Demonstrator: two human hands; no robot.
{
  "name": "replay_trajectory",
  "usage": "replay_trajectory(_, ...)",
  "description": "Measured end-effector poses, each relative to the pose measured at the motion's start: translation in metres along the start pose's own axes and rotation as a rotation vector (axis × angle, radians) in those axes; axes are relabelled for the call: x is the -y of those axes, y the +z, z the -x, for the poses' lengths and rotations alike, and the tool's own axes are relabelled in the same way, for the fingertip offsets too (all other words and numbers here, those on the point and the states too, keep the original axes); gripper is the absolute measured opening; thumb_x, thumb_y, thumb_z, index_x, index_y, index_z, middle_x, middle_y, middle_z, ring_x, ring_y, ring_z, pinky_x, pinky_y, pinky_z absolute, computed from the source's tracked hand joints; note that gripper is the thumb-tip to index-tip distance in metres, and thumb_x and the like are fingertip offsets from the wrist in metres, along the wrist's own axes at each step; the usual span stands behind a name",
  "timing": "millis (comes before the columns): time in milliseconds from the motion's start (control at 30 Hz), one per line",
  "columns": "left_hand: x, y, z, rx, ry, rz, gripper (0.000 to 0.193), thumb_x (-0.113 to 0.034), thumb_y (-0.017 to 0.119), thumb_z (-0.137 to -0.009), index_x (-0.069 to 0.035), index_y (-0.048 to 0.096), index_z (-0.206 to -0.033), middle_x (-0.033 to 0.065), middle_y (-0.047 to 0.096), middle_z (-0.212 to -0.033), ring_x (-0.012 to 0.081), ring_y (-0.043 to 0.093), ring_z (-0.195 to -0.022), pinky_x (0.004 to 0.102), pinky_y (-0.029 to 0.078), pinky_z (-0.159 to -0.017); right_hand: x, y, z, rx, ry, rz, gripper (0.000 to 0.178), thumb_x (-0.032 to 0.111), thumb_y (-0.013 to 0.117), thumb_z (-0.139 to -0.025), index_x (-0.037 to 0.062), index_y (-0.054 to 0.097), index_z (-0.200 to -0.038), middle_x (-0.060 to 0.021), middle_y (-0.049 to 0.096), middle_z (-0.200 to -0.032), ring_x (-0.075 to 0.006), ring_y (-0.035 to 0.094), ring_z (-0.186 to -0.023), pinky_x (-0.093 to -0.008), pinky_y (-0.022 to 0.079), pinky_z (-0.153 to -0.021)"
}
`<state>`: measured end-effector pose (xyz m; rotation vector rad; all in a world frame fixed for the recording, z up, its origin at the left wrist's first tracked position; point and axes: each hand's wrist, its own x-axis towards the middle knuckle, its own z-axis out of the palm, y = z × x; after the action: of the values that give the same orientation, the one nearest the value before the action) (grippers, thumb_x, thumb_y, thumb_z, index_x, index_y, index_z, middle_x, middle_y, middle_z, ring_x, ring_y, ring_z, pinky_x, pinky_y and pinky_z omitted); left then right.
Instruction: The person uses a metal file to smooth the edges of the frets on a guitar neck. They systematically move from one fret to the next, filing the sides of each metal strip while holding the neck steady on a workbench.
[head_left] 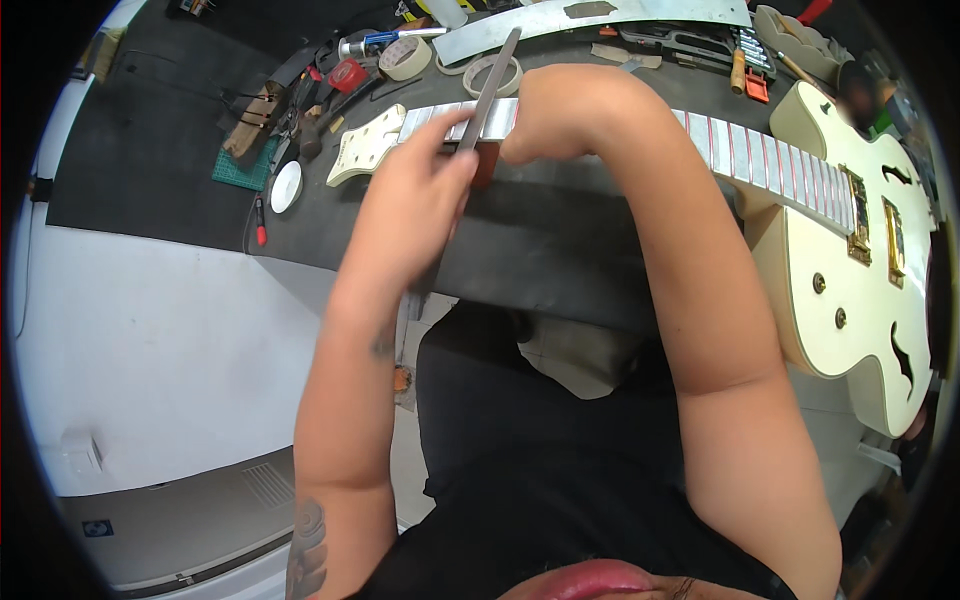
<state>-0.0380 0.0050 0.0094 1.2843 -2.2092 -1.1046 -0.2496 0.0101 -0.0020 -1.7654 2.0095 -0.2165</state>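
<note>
Across the guitar neck (775,164) over the bench (560,230) lies a dark file (494,90), the left hand's (422,190) grip closed around it; the right hand's (548,115) grip cannot be told. Filing seems in hand; the next stroke likely wants light, level pressure.

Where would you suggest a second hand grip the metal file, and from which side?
Probably grip the metal file at its far end, from the right with the right hand: that narrow end projects beyond the guitar neck, while the left hand covers a nearer part.
</note>
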Motion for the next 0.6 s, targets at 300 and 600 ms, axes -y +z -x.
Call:
replay_trajectory(300, 0.037, 0.002, 0.143, -0.041, -0.004, -0.134, 0.055, -0.008, 0.068, -0.108, -0.006, 0.061, -0.163, -0.0004, 0.058, -0.074, 0.0068, 0.053, -0.067, 0.0268, 0.044, -0.068, -0.01, 0.001, 0.001, -0.038, 0.054, 0.008, 0.039, 0.037, 0.075, -0.077, -0.0004, 0.08, -0.085, -0.0156, 0.074, -0.075, -0.0314, 0.069, -0.067, -0.0465, 0.056, -0.067)
replay_trajectory(600, 0.041, 0.007, 0.149, 0.135, -0.092, -0.126, 0.046, -0.011, 0.059, -0.114, -0.006, 0.062, -0.16, 0.003, 0.061, -0.075, 0.0113, 0.056, -0.066, 0.0307, 0.047, -0.065, -0.007, -0.004, 0.002, -0.004, 0.03, 0.011, 0.043, 0.039, 0.075, -0.077, -0.0029, 0.081, -0.088, -0.0188, 0.073, -0.076, -0.0324, 0.07, -0.069, -0.046, 0.057, -0.069)
